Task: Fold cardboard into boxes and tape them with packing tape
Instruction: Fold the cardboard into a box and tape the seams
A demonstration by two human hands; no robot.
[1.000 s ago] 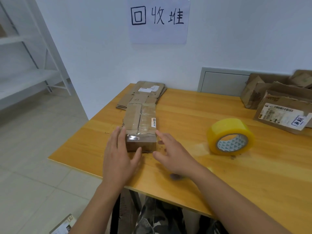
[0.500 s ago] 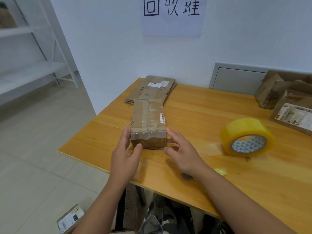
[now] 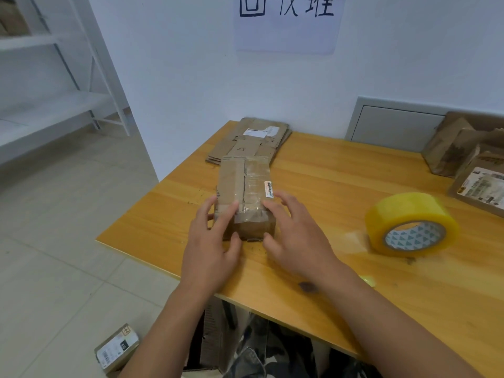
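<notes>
A small brown cardboard box [image 3: 245, 181], sealed with clear tape and carrying a small label on its right edge, lies lengthwise on the wooden table [image 3: 327, 181]. My left hand [image 3: 210, 249] lays its straight fingers over the taped near end, with the thumb against the front face. My right hand [image 3: 297, 241] touches the box's near right corner with spread fingers, its thumb low by the front face. A yellow packing tape roll [image 3: 409, 214] stands on the table to the right, apart from both hands.
A stack of flattened cardboard [image 3: 251, 140] lies behind the box by the wall. Several used boxes [image 3: 463, 148] crowd the far right. On the floor at the left sits a small labelled box [image 3: 117, 347]. White shelving [image 3: 54, 105] stands further left.
Both hands have moved from the sides of the box's near end up onto it. The left fingers now lie across the tape on top, and the right fingers reach the top right corner.
</notes>
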